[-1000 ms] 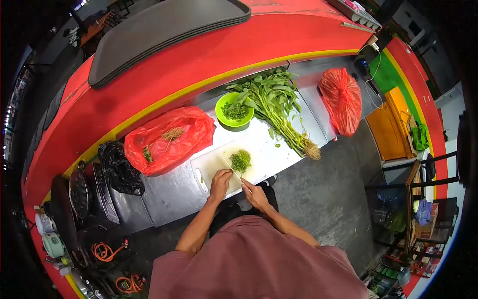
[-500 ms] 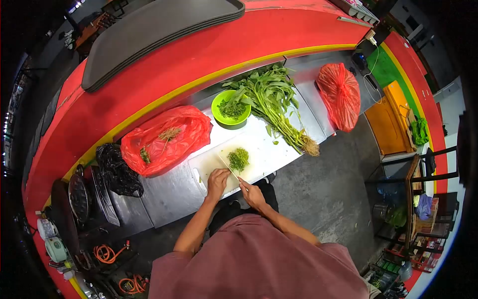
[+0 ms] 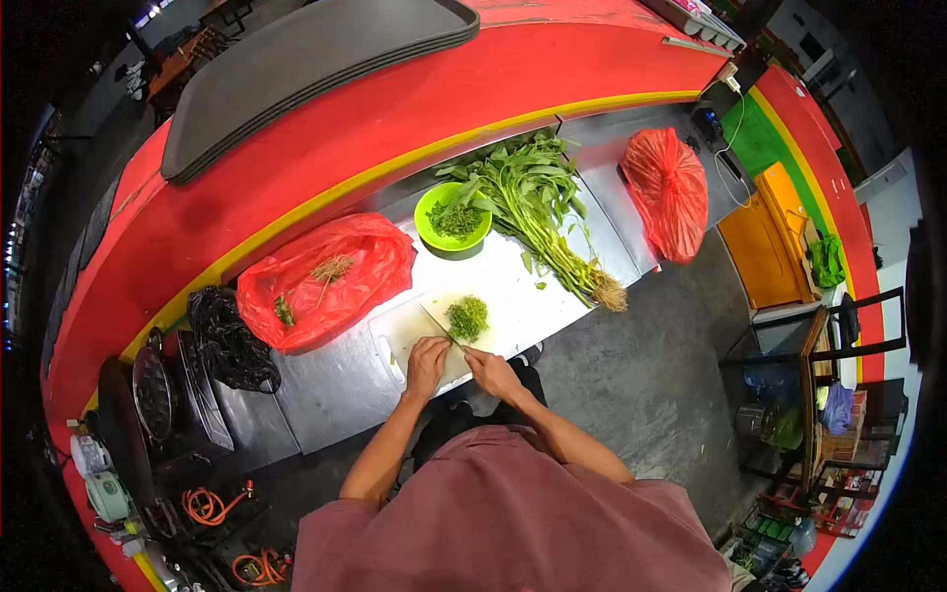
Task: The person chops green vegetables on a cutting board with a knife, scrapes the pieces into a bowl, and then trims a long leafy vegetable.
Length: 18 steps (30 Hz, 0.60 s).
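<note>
My right hand (image 3: pixel 492 373) is closed around the handle of a knife (image 3: pixel 437 321), whose thin blade slants up and left over the white cutting board (image 3: pixel 392 327). Close beside the blade, on its left, my left hand (image 3: pixel 426 367) rests on the board with fingers curled together; whatever is under them is hidden. A small heap of finely chopped greens (image 3: pixel 468 319) lies just right of the blade. Behind the board stands a lime-green bowl (image 3: pixel 430 233) holding cut leaves (image 3: pixel 456 219). Next to it lies a big bunch of leafy greens (image 3: pixel 538 202) with roots attached.
An opened red plastic bag (image 3: pixel 370 259) with root scraps lies left of the board, beside a black plastic bag (image 3: pixel 229 340). A tied red bag (image 3: pixel 667 187) sits at the right. Dark trays (image 3: pixel 306 79) are stacked on the red ledge (image 3: pixel 552 64) behind the counter.
My right hand has moved slightly forward and left, nearer my left hand, with the knife. The view has shifted a little; the chopped heap looks much the same.
</note>
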Motion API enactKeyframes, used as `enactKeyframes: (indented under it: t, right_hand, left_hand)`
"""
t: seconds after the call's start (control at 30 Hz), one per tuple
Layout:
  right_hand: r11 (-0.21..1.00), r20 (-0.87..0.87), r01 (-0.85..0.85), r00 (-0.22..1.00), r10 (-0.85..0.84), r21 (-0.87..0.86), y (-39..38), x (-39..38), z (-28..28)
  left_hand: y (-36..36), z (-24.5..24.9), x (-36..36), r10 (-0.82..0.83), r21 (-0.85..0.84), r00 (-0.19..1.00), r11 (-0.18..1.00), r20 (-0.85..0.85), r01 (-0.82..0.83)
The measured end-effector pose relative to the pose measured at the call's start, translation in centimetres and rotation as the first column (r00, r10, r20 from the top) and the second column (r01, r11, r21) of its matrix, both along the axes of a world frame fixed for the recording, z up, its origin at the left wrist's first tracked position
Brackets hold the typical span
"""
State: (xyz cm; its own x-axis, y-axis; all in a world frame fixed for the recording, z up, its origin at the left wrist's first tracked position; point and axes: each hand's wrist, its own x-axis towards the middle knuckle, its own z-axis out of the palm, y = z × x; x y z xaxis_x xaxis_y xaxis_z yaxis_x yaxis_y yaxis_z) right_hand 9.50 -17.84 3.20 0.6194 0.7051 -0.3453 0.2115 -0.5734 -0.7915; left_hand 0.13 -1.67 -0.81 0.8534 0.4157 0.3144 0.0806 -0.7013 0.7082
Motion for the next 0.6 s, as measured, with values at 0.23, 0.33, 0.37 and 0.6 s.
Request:
enactKeyframes:
  t: [0.23, 0.33, 0.37, 0.6]
  right_hand:
    - [0.994, 0.101, 0.019, 0.995, -0.009, -0.107, -0.1, -1.7, 0.1]
    - [0.998, 0.158, 0.008, 0.987, 0.001, -0.059, 0.5, -1.5, -1.5]
    - [1.0, 0.183, 0.003, 0.983, 0.0, -0.016, 0.7, -1.6, -2.1]
    - [0.999, 0.095, 0.03, 0.995, -0.033, 0.03, 1.8, -0.6, -0.8]
  left_hand:
    - [0.0, 0.1, -0.2, 0.004, -0.052, 1.0, 0.999, 0.009, -0.003]
    - [0.0, 0.2, -0.2, -0.012, -0.037, 1.0, 0.999, 0.0, 0.012]
    - [0.0, 0.2, -0.3, -0.021, -0.027, 1.0, 0.999, -0.007, 0.021]
    - [0.0, 0.0, -0.4, -0.033, -0.011, 0.999, 0.999, 0.041, 0.034]
